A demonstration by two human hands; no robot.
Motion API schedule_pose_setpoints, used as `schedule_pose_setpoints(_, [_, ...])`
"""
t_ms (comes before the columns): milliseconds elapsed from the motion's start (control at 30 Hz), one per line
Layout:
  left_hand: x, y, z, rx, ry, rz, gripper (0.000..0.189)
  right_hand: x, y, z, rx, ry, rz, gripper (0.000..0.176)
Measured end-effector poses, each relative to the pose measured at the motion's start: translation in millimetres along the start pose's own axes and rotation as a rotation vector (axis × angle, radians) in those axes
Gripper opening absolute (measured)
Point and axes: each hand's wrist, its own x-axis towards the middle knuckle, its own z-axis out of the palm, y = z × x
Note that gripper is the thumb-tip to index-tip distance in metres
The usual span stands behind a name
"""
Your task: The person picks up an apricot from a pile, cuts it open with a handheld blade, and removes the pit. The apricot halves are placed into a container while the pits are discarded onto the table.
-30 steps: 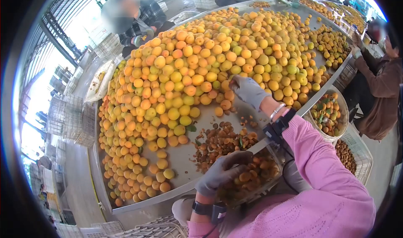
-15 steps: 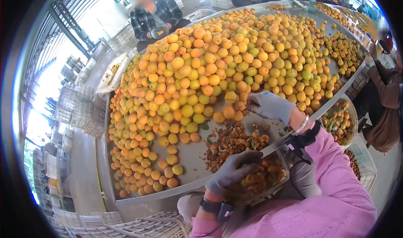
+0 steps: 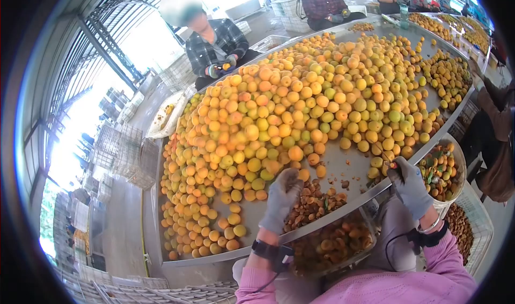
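Note:
My left hand (image 3: 282, 201), in a grey glove with darkened fingertips, is over the metal table's front part. Its fingers curl together beside an apricot (image 3: 304, 175), and what they hold, if anything, is hidden. Right below lies a heap of brown apricot pits and scraps (image 3: 315, 203). At the table's right front rim, my gloved right hand (image 3: 412, 188) is closed around a small red-tipped tool (image 3: 393, 165), mostly covered by the fingers. Several apricots (image 3: 375, 167) lie just left of it. The big pile of yellow-orange apricots (image 3: 279, 111) spreads beyond both hands.
Under the table edge, by my knees, stands a bin of split apricots (image 3: 338, 242). To the right are a round basket of fruit (image 3: 441, 170) and a crate of brown pits (image 3: 458, 229). A person in plaid (image 3: 214, 46) works across the table (image 3: 214, 258); others sit farther back.
My right hand has moved right and toward me, from the pile's edge to the table rim. My left hand has risen from above the bin to the heap of pits. The view has shifted.

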Motion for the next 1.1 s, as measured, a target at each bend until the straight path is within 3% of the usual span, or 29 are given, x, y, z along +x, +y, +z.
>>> schedule_pose_setpoints(100, [20.6, -7.1, 7.5, 0.171, 0.074, 0.000, 0.033, -15.1, 19.6, -11.0, -0.116, 0.120, -0.080, 0.020])
schedule_pose_setpoints(133, [26.0, -11.9, 8.9, 0.149, 0.114, 0.093, 0.034, -16.2, 26.7, -17.8, -0.122, 0.079, -0.038, 0.023])
schedule_pose_setpoints(300, [51.4, -11.6, 11.8, 0.328, 0.148, 0.070, 0.040, -4.1, 27.2, -28.6, -0.024, 0.032, 0.053, 0.027])
schedule_pose_setpoints(400, [72.5, -8.4, 10.7, 0.444, 0.196, 0.111, 0.041, 10.1, 39.6, -0.2, 0.208, 0.020, -0.021, 0.030])
schedule_pose_setpoints(467, [88.1, -3.2, 7.6, 0.709, 0.213, 0.211, 0.044, 18.0, 25.4, 20.3, 0.583, -0.257, 0.119, 0.025])
schedule_pose_setpoints(500, [97.5, -0.9, 6.1, 0.710, 0.211, 0.209, 0.044, 19.1, 30.1, 36.6, 0.584, -0.258, 0.121, 0.025])
schedule_pose_setpoints(567, [116.8, 1.5, 5.8, 0.859, 0.139, 0.161, 0.046, 16.1, 42.1, 69.2, 0.592, -0.301, 0.050, 0.029])
schedule_pose_setpoints(700, [153.9, 1.5, 12.7, 1.010, 0.119, 0.208, 0.049, 20.4, 12.2, 47.2, 0.431, -0.316, -0.159, 0.025])
schedule_pose_setpoints(767, [171.0, 1.2, 21.1, 1.119, 0.035, 0.190, 0.055, 22.7, 9.6, 45.2, 0.301, -0.335, -0.015, 0.023])
schedule_pose_setpoints(800, [176.8, 16.0, 23.2, 1.131, -0.071, 0.103, 0.057, 23.2, 7.9, 40.6, 0.395, -0.358, -0.013, 0.023])
schedule_pose_setpoints(900, [191.6, 21.1, 35.0, 1.169, -0.135, -0.034, 0.057, 19.4, 25.2, 47.7, 0.421, -0.365, -0.030, 0.024])
schedule_pose_setpoints(1100, [203.6, 0.8, 39.7, 1.084, -0.120, -0.093, 0.053, 21.3, 26.2, 48.3, 0.421, -0.382, -0.082, 0.028])
